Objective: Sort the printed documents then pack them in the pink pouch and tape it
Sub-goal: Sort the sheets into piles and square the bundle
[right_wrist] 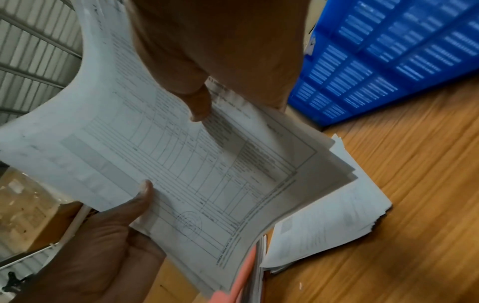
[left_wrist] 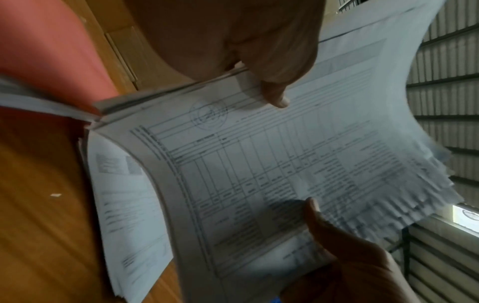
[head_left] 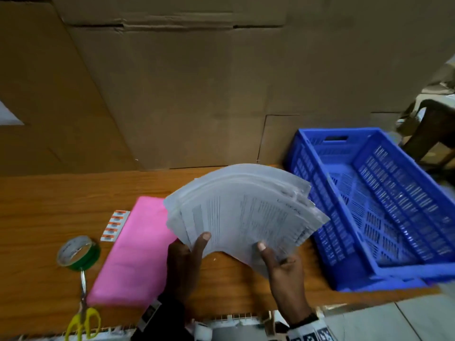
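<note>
Leftmost on the wooden table [head_left: 37,200] lie yellow-handled scissors [head_left: 83,313] and a green tape roll [head_left: 78,253], then a strip of orange labels [head_left: 115,225] beside the pink pouch [head_left: 134,252], which lies flat. Above the table, the left hand [head_left: 183,264] and right hand [head_left: 286,274] both grip a fanned stack of printed documents [head_left: 243,210], thumbs pressed on top. Farthest right sits a blue crate [head_left: 384,269].

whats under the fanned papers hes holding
Under the papers held by the left hand and right hand, the wrist views show another stack of sheets on the table. The pink pouch's right edge is covered.
</note>
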The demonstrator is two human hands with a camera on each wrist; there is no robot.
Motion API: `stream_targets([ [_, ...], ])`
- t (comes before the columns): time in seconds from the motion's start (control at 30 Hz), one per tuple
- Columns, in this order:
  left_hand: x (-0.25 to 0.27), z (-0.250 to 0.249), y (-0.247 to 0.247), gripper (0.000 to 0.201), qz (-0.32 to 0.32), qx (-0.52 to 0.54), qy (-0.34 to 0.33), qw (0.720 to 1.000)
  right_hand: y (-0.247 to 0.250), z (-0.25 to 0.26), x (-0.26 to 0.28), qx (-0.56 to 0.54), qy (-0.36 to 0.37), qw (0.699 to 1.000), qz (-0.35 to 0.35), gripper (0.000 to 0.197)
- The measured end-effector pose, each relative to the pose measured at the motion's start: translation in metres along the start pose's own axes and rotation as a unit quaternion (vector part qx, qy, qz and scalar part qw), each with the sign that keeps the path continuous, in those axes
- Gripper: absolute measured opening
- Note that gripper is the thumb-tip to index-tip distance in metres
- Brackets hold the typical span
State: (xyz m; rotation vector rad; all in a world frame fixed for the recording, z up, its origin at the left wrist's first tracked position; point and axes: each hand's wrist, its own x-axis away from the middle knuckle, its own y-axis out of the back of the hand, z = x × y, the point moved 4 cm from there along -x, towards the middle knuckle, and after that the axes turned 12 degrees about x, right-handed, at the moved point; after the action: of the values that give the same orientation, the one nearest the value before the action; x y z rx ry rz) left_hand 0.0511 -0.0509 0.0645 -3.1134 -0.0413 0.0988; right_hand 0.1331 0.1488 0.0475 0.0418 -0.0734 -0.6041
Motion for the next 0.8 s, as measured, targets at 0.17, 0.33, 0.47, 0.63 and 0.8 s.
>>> stream_targets([
  [0.17,0.019,0.032,-0.003,0.031,0.017,0.011,0.028,0.999,0.024,-0.03,0.009,0.012,-0.034,0.999,0.021,0.02],
  [0.33,0.028,0.055,0.003,0.056,0.093,-0.006,0.064,0.994,0.043,-0.05,0.012,0.076,-0.049,0.995,0.049,0.025],
  [0.47,0.023,0.046,0.009,0.056,0.087,0.002,0.059,0.994,0.048,-0.035,0.007,0.047,-0.036,0.996,0.061,0.033],
  [0.63,0.03,0.019,-0.008,0.06,0.018,0.046,0.037,0.998,0.031,-0.029,0.01,0.038,-0.031,0.997,0.059,0.02],
  [0.8,0.025,0.001,-0.008,0.062,0.02,0.075,0.003,0.997,0.034,-0.009,0.012,0.017,0.011,0.999,0.05,0.023],
])
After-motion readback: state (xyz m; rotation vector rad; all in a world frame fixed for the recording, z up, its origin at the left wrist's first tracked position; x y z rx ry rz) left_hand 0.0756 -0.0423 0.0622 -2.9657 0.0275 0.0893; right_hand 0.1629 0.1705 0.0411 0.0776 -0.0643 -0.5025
